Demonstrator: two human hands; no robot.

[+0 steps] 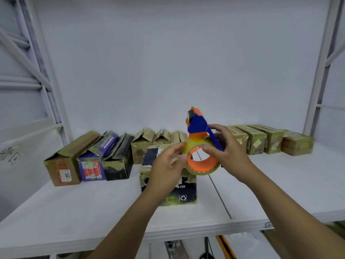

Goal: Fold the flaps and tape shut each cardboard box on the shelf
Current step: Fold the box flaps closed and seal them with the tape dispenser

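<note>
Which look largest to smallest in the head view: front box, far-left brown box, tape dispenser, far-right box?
1. front box, nearest of the boxes, partly covered by the left hand.
2. far-left brown box and tape dispenser: about alike; the dispenser is held nearer the camera.
3. far-right box.

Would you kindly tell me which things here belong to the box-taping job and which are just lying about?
Job: tape dispenser, front box, open boxes, taped boxes, left hand, right hand.
Lying about: clutter under the shelf, scribbled sketch at left.
</note>
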